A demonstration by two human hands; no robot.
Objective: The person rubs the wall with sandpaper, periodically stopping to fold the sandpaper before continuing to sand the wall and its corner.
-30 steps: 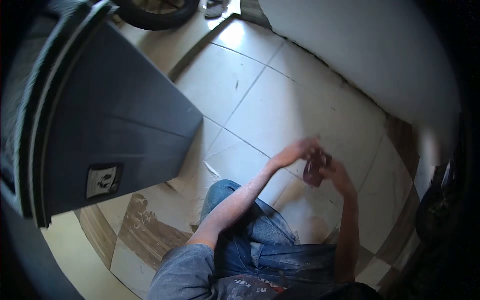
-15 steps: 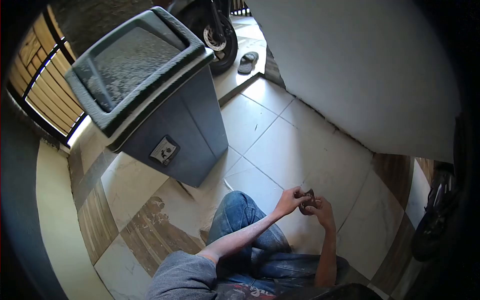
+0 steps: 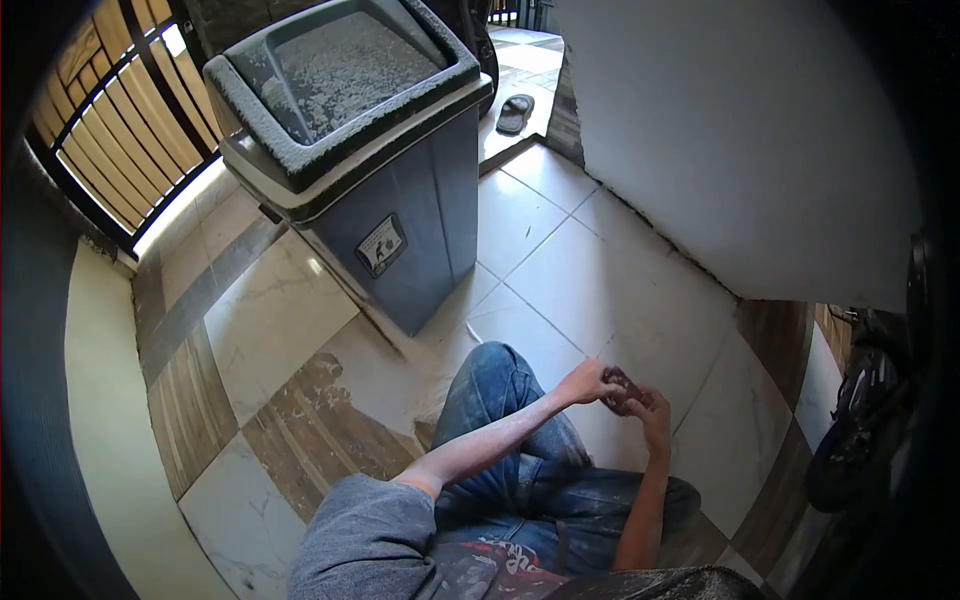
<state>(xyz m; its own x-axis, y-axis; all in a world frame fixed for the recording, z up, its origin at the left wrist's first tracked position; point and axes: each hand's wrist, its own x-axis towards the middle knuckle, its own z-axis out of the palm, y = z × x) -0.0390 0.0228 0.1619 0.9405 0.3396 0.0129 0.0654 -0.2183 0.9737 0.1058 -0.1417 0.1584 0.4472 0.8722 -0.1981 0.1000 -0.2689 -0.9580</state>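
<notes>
A small, flat, dark brown piece [image 3: 622,383] is held between both my hands, above the floor in front of my crossed legs; its exact kind cannot be made out. My left hand [image 3: 584,382] pinches its left end. On its other side, the bent fingers of my right hand [image 3: 653,417] grip the near right edge. The fingers partly cover the piece. Pale dust coats my left forearm and marks my jeans [image 3: 490,390].
A grey bin [image 3: 410,230] with a dusty swing lid stands ahead to the left. A sandal [image 3: 515,114] lies beyond it. The white wall [image 3: 740,150] rises at the right, with dark footwear-like objects [image 3: 850,430] below. A gate [image 3: 130,120] is at the far left.
The view has shifted, so the bin appears further right and higher. The brown piece has turned between my hands, and both hands keep hold of it.
</notes>
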